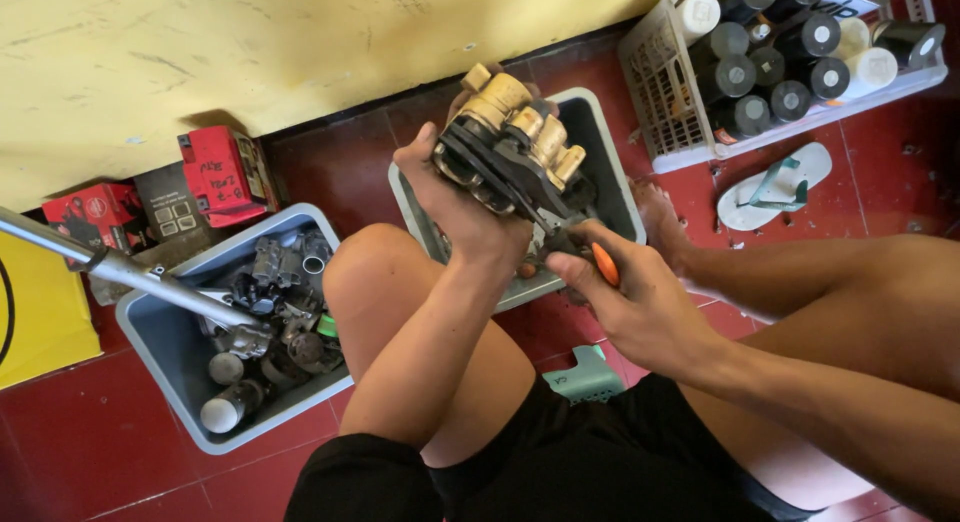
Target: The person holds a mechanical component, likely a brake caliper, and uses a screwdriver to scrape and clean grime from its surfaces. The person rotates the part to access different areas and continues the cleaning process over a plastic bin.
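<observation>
My left hand (462, 204) grips a gold and black brake caliper (512, 142), held up over my knee. The caliper's gold pistons point up and to the right. My right hand (640, 300) holds a tool with an orange and black handle (603, 263), its tip against the caliper's lower right end. Both hands meet above a grey tub (612, 154) on the red tiled floor.
A second grey tub (165, 357) at the left holds several metal parts, with a silver rod (120, 269) across it. Red boxes (225, 174) stand by the yellow wall. A white basket (668, 104) of spray cans and a flip-flop (775, 185) lie at the right.
</observation>
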